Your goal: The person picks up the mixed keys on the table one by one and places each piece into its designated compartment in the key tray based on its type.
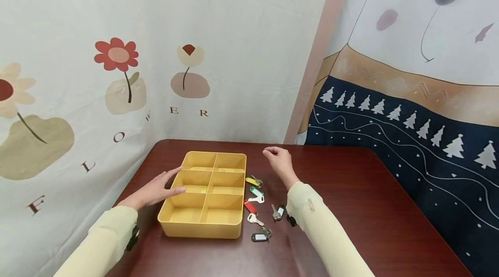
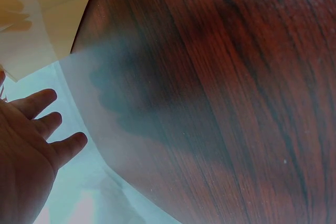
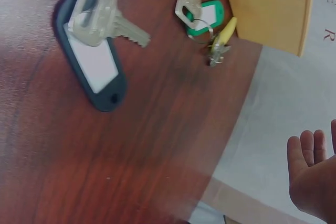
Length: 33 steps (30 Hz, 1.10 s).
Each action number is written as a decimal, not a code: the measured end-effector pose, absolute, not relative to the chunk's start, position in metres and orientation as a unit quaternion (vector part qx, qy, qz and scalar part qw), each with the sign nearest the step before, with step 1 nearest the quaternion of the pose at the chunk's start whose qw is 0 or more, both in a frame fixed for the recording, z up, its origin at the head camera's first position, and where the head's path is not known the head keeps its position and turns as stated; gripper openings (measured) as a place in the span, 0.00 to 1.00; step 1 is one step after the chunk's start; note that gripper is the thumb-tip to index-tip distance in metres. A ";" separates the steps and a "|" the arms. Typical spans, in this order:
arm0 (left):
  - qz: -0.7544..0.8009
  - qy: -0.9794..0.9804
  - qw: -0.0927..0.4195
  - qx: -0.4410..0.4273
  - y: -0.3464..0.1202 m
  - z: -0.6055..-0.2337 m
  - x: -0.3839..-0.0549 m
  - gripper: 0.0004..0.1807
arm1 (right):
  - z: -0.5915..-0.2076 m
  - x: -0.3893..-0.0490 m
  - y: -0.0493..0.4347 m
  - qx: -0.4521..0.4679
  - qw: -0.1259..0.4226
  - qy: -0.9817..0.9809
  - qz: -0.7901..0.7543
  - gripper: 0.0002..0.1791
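Observation:
A yellow six-compartment tray sits on the left of the table. My left hand is at its left rim, fingers extended and thumb reaching over the edge. Beyond the tray's right side my right hand is raised over the table, fingers bent slightly, with nothing visible in it. Between tray and right arm lie several keys with tags: a yellow tag, a green tag, a red tag and a black tag. Another dark-tagged key lies nearer my right forearm.
The dark red wooden table extends to the right. A white curtain with flower prints hangs behind and left of it, and a bear-print curtain on the right. A small yellow-green spot shows in a middle compartment.

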State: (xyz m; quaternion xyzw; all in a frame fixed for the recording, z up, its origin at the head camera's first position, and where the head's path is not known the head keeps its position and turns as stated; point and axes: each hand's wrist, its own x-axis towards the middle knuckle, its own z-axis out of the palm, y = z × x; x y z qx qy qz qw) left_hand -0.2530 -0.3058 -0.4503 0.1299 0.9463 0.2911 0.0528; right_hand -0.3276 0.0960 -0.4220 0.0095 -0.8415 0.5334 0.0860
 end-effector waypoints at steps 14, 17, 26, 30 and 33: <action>0.294 0.946 0.051 0.126 -0.307 -0.451 -0.253 0.49 | -0.454 -0.320 0.098 -0.008 0.053 -0.865 0.499 0.12; 0.295 0.946 0.051 0.126 -0.307 -0.451 -0.253 0.49 | -0.458 -0.318 0.098 -0.007 0.049 -0.871 0.489 0.12; 0.296 0.945 0.043 0.130 -0.309 -0.455 -0.253 0.49 | -0.469 -0.313 0.100 0.002 0.033 -0.882 0.471 0.10; 0.298 0.945 0.044 0.131 -0.308 -0.455 -0.253 0.49 | -0.473 -0.311 0.101 0.005 0.021 -0.887 0.461 0.10; 0.300 0.944 0.047 0.129 -0.307 -0.453 -0.253 0.49 | -0.475 -0.311 0.101 0.008 0.015 -0.891 0.453 0.10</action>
